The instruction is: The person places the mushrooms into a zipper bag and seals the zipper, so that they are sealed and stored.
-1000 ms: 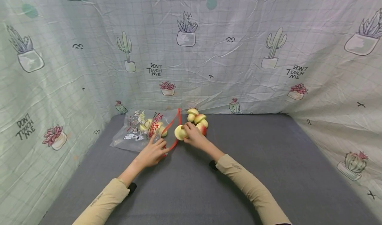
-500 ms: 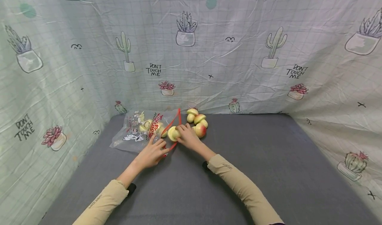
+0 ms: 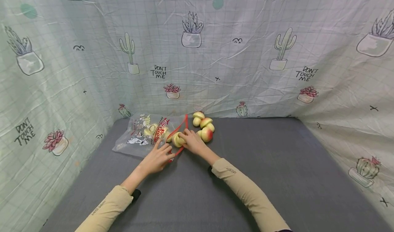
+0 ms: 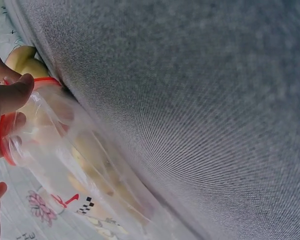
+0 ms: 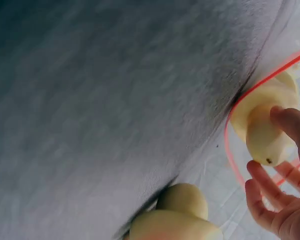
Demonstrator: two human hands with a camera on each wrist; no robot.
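A clear zip bag with red edging lies on its side, printed with cartoon figures, and pale yellow mushrooms show through it. My left hand pinches the near side of its red rim, thumb outside and fingers seen through the plastic. My right hand holds another mushroom by the stem, thumb on top and fingertips beneath. That mushroom's cap points into the bag; in the right wrist view the red rim loops around it and the fingers reach the opening.
Right of the bag mouth, 3 more yellow mushrooms with reddish caps lie close together: one at the back, a middle one and a nearer one. A printed curtain hangs behind the grey table.
My right hand has moved left with the mushroom, from beside the bag's rim into its mouth. The rim has shifted slightly. My left hand stays in place on the bag.
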